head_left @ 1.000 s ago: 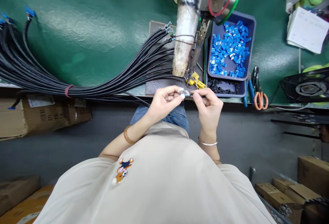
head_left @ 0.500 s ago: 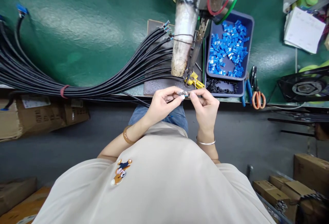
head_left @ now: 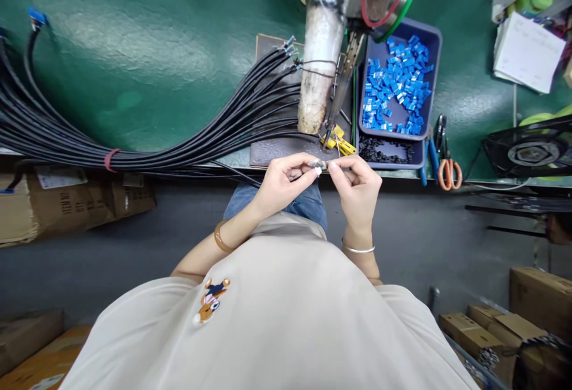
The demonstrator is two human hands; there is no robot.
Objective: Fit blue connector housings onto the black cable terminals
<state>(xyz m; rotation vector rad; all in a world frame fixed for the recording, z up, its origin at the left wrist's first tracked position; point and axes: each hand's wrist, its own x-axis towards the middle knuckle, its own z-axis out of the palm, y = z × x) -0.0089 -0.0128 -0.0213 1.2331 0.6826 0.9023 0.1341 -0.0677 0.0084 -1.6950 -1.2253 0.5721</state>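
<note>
In front of the bench edge, my left hand pinches the stripped end of a black cable, whose jacket runs off to the left under the bundle. Thin coloured wires and a silvery part show at its fingertips. My right hand meets it from the right, thumb and forefinger pressed together on something small and dark at the wire tips; the fingers mostly hide it. Just beyond the hands lie a yellow tool and a dark work mat.
A bundle of black cables with a red tie crosses the bench. Over the mat hang a wrapped white tube and a solder-wire reel. Rightward are a tray rim around blue connectors, small black pieces, pliers, scissors and a fan.
Both hands stay almost in place, fingertips still together. The right fingertips have shifted very slightly at the wire ends.
</note>
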